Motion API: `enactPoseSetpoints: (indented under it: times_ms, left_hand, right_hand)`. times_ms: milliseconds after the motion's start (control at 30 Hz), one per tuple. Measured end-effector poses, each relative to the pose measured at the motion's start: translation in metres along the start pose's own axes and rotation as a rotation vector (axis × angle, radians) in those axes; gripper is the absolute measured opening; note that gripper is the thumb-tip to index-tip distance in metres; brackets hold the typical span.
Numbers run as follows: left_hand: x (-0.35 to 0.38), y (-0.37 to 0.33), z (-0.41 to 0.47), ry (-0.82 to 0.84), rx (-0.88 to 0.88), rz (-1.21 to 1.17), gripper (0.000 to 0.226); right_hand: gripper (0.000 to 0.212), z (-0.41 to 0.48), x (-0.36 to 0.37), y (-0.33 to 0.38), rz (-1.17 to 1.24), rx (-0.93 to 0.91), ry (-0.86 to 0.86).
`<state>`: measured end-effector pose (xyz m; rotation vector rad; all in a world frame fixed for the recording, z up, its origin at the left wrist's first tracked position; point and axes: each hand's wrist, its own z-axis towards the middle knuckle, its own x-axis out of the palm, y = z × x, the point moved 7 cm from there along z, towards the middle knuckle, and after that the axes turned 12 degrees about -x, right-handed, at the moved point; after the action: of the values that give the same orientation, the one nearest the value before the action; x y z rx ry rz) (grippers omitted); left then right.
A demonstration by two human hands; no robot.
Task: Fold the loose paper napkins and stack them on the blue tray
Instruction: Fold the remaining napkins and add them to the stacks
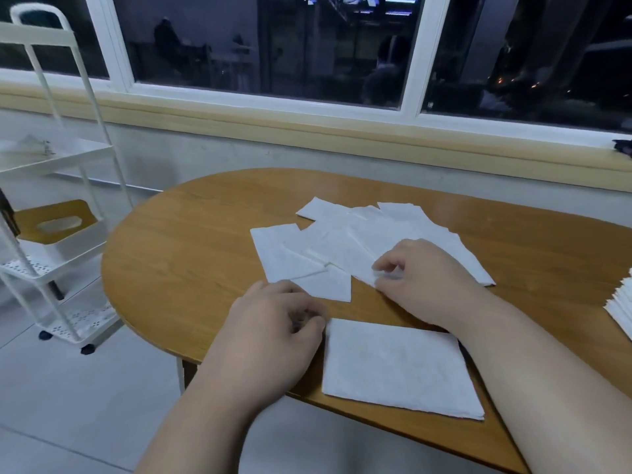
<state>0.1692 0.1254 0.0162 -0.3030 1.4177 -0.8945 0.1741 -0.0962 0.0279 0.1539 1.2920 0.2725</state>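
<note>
From the head camera, the job looked partway through. A white stack point(623, 311) of what seemed to be folded napkins sat at the bench's point(191, 241) right edge, cut off by the frame. I could see no blue tray under it or anywhere else, so I could not tell whether anything had reached the tray.

One flat napkin point(400, 369) lay alone near the front edge of the bench, between the two forearms. It looked squared off, perhaps folded once, though I could not be sure of that. Behind it, towards the window point(273, 46), the loose napkins point(355, 237) were spread in an overlapping heap of several sheets. By my reckoning, most of the folding was left to do.

The left hand point(273, 325) rested low on the bench, knuckles up and fingers curled. Its fingertips were right at the near napkin's far left corner. Whether they pinched that corner or only touched it, I could not tell.

The right hand point(422, 278) reached further out and lay over the near side of the heap. Its thumb and forefinger were drawn together on the edge of a sheet, pinching it as if to lift one free.

A white cart point(51, 200) stood off to the left.
</note>
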Motion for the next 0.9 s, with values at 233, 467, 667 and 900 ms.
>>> enactPoseSetpoints:
  times_ms: [233, 467, 667, 900]
  left_hand:
    - [0.014, -0.015, -0.001, 0.018, 0.076, -0.031, 0.014]
    - [0.028, -0.026, -0.006, 0.050, 0.126, -0.026, 0.014]
    - [0.032, -0.026, -0.005, 0.056, 0.125, -0.006, 0.017]
    - [0.033, -0.025, -0.004, 0.058, 0.126, -0.006, 0.018]
  right_hand:
    - [0.032, -0.014, -0.020, -0.039, -0.027, 0.155, 0.044]
    - [0.028, -0.014, -0.017, -0.030, -0.056, 0.124, 0.046]
    - [0.017, -0.012, -0.016, -0.030, -0.045, 0.116, 0.025]
    - [0.011, -0.012, -0.016, -0.027, -0.060, 0.099, 0.035]
